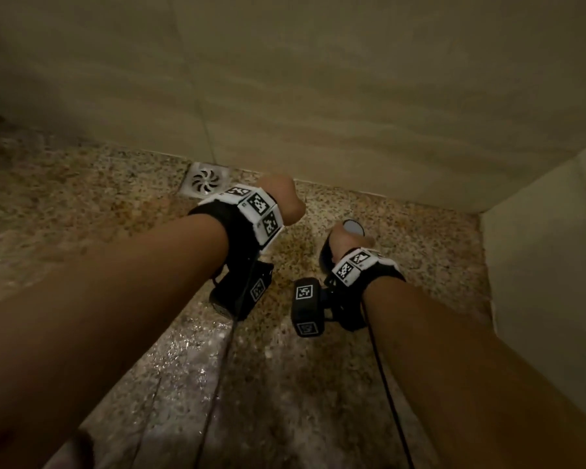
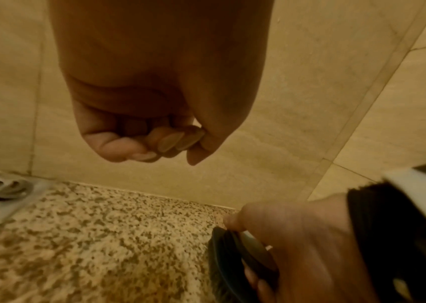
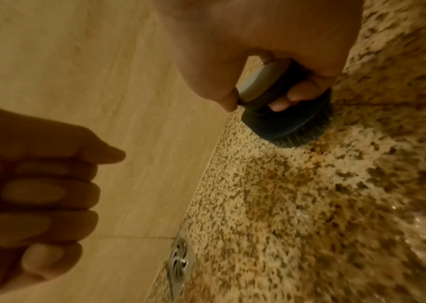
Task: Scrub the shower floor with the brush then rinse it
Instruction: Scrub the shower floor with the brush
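My right hand (image 1: 342,243) grips a round dark brush (image 1: 352,227) with a grey top, close to the back wall. In the right wrist view the fingers (image 3: 295,96) wrap under the grey cap and the brush (image 3: 284,125) has its bristles pressed onto the speckled granite floor (image 3: 336,205). My left hand (image 1: 281,201) hovers above the floor just left of the brush, curled into a fist with nothing in it. The left wrist view shows the left hand (image 2: 155,139) with fingers folded into the palm, and the right hand (image 2: 297,235) on the brush (image 2: 232,258).
A square metal drain (image 1: 206,180) sits in the floor against the beige tiled wall (image 1: 352,96), left of my hands. A brownish stain (image 3: 271,180) marks the floor beside the brush. The near floor (image 1: 183,350) glistens wet. A pale side wall (image 1: 538,265) closes the right.
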The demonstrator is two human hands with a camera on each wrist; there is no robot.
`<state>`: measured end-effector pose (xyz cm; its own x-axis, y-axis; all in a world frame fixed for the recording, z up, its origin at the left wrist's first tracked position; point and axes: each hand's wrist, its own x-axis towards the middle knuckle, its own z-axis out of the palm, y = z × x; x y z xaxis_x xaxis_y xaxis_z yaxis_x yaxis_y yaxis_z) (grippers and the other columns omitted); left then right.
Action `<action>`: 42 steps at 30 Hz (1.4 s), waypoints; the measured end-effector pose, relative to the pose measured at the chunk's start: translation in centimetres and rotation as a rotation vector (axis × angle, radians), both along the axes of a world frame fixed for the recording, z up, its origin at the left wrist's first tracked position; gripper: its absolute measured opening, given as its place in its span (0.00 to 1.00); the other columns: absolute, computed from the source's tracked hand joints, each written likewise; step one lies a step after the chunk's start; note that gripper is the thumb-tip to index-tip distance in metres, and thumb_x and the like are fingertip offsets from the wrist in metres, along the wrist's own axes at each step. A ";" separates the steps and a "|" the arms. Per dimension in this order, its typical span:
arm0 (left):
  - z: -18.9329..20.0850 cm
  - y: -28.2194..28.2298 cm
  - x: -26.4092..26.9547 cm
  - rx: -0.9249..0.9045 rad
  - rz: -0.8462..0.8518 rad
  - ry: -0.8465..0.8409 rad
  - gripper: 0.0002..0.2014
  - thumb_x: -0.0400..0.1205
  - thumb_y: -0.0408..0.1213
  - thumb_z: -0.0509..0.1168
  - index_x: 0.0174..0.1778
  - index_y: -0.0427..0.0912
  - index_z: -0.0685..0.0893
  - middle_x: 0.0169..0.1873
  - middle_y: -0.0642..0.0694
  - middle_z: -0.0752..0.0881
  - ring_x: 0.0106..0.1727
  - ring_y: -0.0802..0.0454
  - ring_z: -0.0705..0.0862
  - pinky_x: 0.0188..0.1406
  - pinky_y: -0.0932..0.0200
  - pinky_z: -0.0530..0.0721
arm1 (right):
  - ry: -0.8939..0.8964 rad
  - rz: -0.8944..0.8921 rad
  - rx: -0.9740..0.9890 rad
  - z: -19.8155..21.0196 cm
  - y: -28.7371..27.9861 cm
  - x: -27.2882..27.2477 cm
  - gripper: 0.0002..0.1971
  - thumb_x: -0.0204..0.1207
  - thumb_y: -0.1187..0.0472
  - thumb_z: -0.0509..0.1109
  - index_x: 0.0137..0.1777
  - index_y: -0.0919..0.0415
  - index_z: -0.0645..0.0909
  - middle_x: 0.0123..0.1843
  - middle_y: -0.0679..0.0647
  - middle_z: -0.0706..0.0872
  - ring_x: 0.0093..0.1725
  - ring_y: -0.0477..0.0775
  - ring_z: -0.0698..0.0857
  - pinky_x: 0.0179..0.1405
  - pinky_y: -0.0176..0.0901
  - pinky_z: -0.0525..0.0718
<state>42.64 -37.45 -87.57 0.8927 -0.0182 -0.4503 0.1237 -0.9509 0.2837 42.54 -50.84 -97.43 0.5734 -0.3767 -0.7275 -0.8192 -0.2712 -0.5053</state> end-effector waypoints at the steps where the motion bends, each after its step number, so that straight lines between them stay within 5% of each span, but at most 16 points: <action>1: -0.9 0.1 0.2 -0.018 -0.037 -0.003 0.24 0.83 0.40 0.60 0.22 0.42 0.60 0.20 0.46 0.59 0.21 0.50 0.57 0.22 0.61 0.57 | 0.012 -0.059 -0.012 -0.2 0.0 0.0 0.39 0.84 0.42 0.57 0.85 0.64 0.47 0.80 0.65 0.67 0.72 0.66 0.75 0.72 0.54 0.74; 4: -3.4 0.1 -0.4 -0.048 -0.137 0.009 0.24 0.83 0.41 0.60 0.22 0.41 0.61 0.19 0.46 0.61 0.21 0.50 0.59 0.23 0.61 0.60 | -0.022 -0.177 -0.046 0.0 -0.9 -1.0 0.41 0.82 0.45 0.62 0.85 0.63 0.45 0.79 0.65 0.67 0.70 0.67 0.76 0.69 0.59 0.78; 10: -3.8 -2.6 -1.6 -0.176 -0.407 -0.005 0.22 0.84 0.38 0.59 0.23 0.41 0.63 0.21 0.45 0.63 0.21 0.50 0.62 0.21 0.61 0.60 | -0.086 -0.350 -0.214 1.5 -4.9 -6.2 0.39 0.79 0.40 0.63 0.83 0.63 0.58 0.79 0.62 0.70 0.72 0.66 0.76 0.71 0.58 0.77; 13: -3.1 -5.1 -3.9 -0.227 -0.544 0.019 0.21 0.84 0.39 0.59 0.24 0.41 0.66 0.22 0.45 0.67 0.22 0.49 0.65 0.21 0.61 0.63 | -0.074 -0.404 -0.299 3.9 -7.1 -10.3 0.38 0.82 0.41 0.61 0.84 0.64 0.55 0.83 0.60 0.64 0.77 0.65 0.71 0.75 0.56 0.72; 18: -2.9 -7.9 -7.6 -0.239 -0.695 0.080 0.16 0.85 0.36 0.59 0.29 0.42 0.76 0.25 0.39 0.75 0.24 0.46 0.73 0.24 0.59 0.73 | -0.076 -0.567 -0.356 6.8 -10.5 -15.2 0.49 0.73 0.41 0.71 0.84 0.62 0.49 0.80 0.65 0.66 0.71 0.71 0.75 0.69 0.63 0.77; 21: -2.7 -8.9 -7.5 -0.227 -0.699 0.026 0.21 0.84 0.35 0.58 0.24 0.42 0.65 0.21 0.44 0.64 0.21 0.50 0.61 0.21 0.62 0.61 | -0.045 -0.554 -0.389 7.0 -12.4 -16.5 0.47 0.74 0.42 0.72 0.84 0.61 0.51 0.78 0.65 0.70 0.67 0.70 0.78 0.65 0.62 0.80; 34: -3.7 -15.9 -8.1 -0.089 -0.548 -0.025 0.22 0.84 0.39 0.60 0.23 0.41 0.64 0.21 0.45 0.64 0.22 0.50 0.62 0.20 0.61 0.62 | -0.065 -0.356 -0.312 0.8 -22.4 -18.2 0.44 0.78 0.44 0.70 0.84 0.59 0.49 0.80 0.64 0.67 0.72 0.71 0.73 0.68 0.62 0.76; 42: -6.1 -19.9 -10.7 -0.028 -0.568 -0.005 0.22 0.84 0.40 0.62 0.25 0.41 0.62 0.21 0.45 0.63 0.22 0.50 0.61 0.20 0.61 0.60 | -0.021 -0.292 -0.311 -1.9 -23.5 -18.1 0.39 0.82 0.50 0.66 0.84 0.62 0.48 0.81 0.66 0.62 0.74 0.71 0.70 0.65 0.59 0.74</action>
